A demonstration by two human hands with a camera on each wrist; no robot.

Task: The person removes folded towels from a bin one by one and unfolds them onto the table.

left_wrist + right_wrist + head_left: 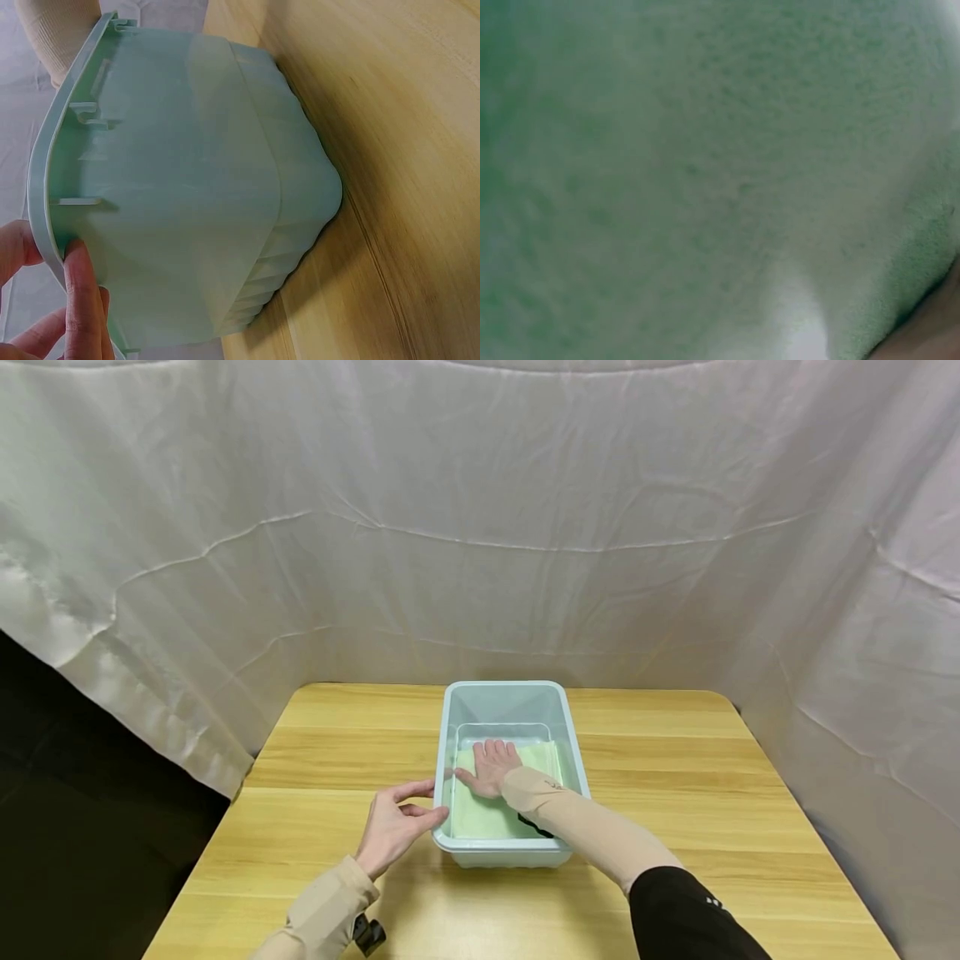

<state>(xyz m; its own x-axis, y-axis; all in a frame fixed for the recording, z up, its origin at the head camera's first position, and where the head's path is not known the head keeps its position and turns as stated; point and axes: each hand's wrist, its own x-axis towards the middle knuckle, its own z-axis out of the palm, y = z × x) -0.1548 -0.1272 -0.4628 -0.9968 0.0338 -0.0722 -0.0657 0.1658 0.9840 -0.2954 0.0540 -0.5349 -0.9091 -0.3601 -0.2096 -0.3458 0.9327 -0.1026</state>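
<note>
A pale blue-green plastic bin (504,692) stands on the wooden table. Inside it lies a folded light-green towel (480,821), flat on the bottom. My right hand (491,767) reaches into the bin and rests on the towel, palm down with fingers extended. In the right wrist view the towel (705,150) fills nearly everything, blurred and close, with a bit of the hand at the lower right corner. My left hand (392,827) pinches the bin's left rim; the left wrist view shows its fingers (81,300) on either side of that rim.
The wooden table (675,777) extends on both sides of the bin. Light grey curtains (525,593) hang behind and at the sides. A dark area (75,827) lies at the far left. A small black device (368,934) is strapped at the left wrist.
</note>
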